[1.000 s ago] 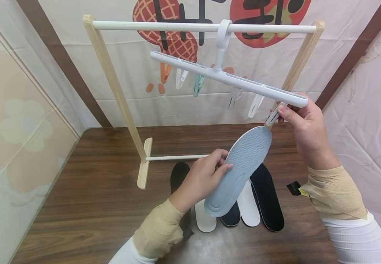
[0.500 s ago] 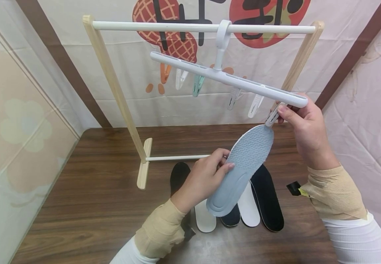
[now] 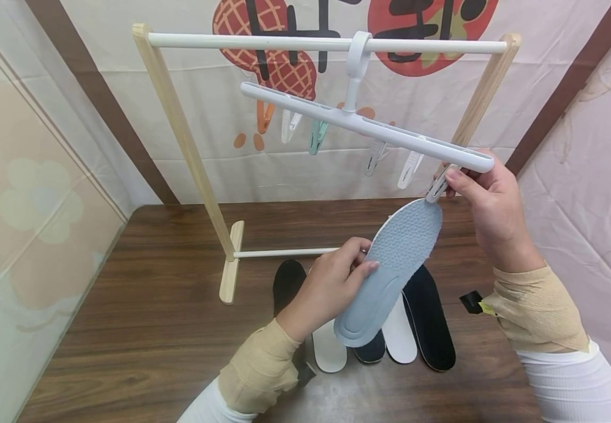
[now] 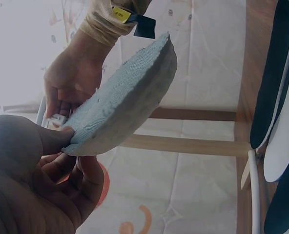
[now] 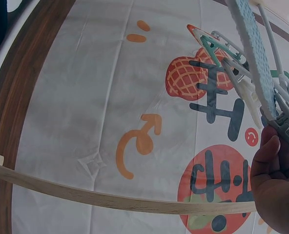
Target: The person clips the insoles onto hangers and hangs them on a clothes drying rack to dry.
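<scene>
A light blue insole (image 3: pixel 390 273) slants below the low right end of a white hanger (image 3: pixel 395 135). My left hand (image 3: pixel 329 285) pinches its left edge between thumb and fingers; the left wrist view shows the same grip on the insole (image 4: pixel 125 97). At the hanger's right end my right hand (image 3: pixel 496 205) pinches a grey-white clip (image 3: pixel 439 187), whose lower end meets the insole's top edge. In the right wrist view the clip (image 5: pixel 285 127) lies against the insole (image 5: pixel 257 53). Whether its jaws grip the insole, I cannot tell.
The hanger hangs from the white bar (image 3: pixel 252 42) of a wooden rack (image 3: pixel 184 141). Several other clips hang along it, among them a green one (image 3: pixel 317 136) and an orange one (image 3: pixel 265 117). Black insoles (image 3: pixel 429 317) and white insoles (image 3: pixel 399 335) lie on the brown table (image 3: pixel 141 329).
My left hand and the blue insole have shifted slightly right, and the insole's top edge has moved a little up and right at the clip. The right hand has stayed in place.
</scene>
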Available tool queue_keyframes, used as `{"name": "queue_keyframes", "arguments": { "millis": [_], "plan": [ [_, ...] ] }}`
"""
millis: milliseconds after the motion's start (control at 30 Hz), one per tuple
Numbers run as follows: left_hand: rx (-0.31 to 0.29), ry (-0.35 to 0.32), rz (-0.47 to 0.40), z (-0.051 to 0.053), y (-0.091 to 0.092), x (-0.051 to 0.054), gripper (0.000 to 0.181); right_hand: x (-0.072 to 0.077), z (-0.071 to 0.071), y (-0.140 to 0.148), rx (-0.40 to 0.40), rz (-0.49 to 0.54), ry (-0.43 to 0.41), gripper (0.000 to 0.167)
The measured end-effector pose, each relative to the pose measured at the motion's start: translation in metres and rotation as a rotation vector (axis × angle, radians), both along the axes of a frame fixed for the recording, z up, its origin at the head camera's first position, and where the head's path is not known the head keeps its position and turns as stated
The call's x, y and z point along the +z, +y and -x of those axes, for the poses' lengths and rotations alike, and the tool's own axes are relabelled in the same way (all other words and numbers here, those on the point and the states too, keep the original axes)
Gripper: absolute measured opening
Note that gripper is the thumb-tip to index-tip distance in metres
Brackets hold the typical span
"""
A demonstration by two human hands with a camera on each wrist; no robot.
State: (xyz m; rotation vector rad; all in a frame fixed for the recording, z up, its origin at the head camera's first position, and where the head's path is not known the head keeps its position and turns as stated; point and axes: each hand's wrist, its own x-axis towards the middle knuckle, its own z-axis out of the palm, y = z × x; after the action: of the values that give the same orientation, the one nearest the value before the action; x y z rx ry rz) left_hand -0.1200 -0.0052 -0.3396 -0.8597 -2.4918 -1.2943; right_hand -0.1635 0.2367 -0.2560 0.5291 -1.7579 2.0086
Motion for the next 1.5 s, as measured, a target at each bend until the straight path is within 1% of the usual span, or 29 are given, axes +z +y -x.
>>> {"name": "queue_keyframes", "arguments": {
  "millis": [133,367,567,733,933,1300,1500],
  "plan": [
    [0.007,-0.002,0.0,0.001,0.001,-0.001,0.021,-0.001,0.001,0.0,0.005,0.005,-0.002,0.019],
    [-0.008,0.03,-0.011,0.004,0.003,-0.002,0.022,-0.002,0.003,0.001,0.009,0.008,-0.003,0.018],
    [-0.005,0.048,-0.012,0.005,0.005,-0.003,0.022,-0.003,0.005,0.001,0.011,0.008,-0.002,0.019],
    [-0.003,0.053,-0.007,0.005,0.006,-0.003,0.024,-0.003,0.005,0.001,0.024,0.009,0.001,0.019],
    [-0.003,0.049,-0.013,0.005,0.007,-0.003,0.024,-0.004,0.004,0.002,0.017,-0.014,-0.004,0.015],
    [0.001,0.051,-0.014,0.006,0.01,-0.002,0.025,-0.003,0.003,0.003,0.017,-0.028,-0.015,0.011],
    [0.002,0.056,-0.02,0.007,0.012,-0.001,0.024,-0.003,0.003,0.003,0.017,-0.038,-0.013,0.014]
  ]
}}
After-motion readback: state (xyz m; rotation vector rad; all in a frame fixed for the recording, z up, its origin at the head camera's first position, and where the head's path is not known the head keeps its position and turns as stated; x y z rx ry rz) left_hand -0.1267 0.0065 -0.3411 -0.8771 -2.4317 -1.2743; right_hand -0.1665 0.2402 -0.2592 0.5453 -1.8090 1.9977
